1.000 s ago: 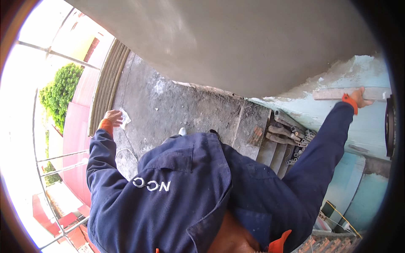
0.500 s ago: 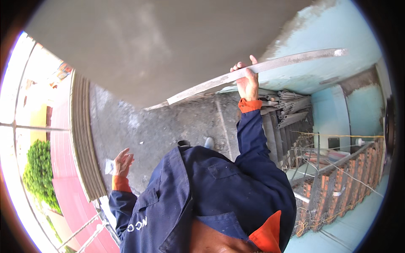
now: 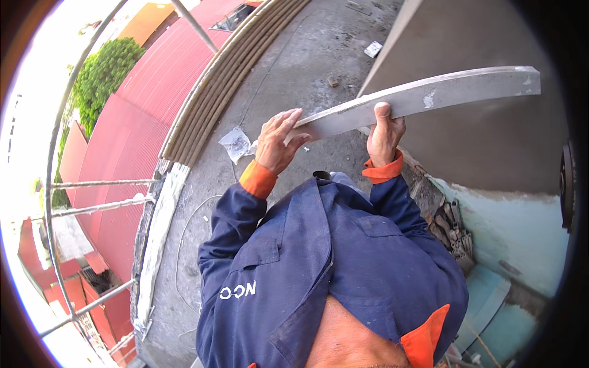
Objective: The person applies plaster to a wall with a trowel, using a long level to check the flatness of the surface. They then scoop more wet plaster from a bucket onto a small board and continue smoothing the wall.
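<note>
A long, flat, grey metal straightedge (image 3: 454, 91) stretches across in front of me, from my left hand to far right, with pale plaster smears on its face. My right hand (image 3: 385, 136) grips it near its middle, thumb pressed on the face turned to me and fingers behind. Around its left end my left hand (image 3: 277, 144) has the bar between thumb and fingers; the grip itself is partly hidden. Behind the bar's right part rises a wall with smooth, damp-looking grey plaster (image 3: 491, 141). I cannot tell whether the bar touches it.
A crumpled clear plastic bag (image 3: 235, 145) and a small white packet (image 3: 372, 49) lie on the concrete floor (image 3: 294, 67). Brown ribbed edging (image 3: 230, 76) and metal poles (image 3: 101, 302) border the drop at left, above red roofs. Wood pieces (image 3: 453, 226) are piled by the pale blue wall.
My view has turned, bringing the plastered wall to the right. My left hand, open and away from the bar before, now holds its left end. My right hand still grips the bar.
</note>
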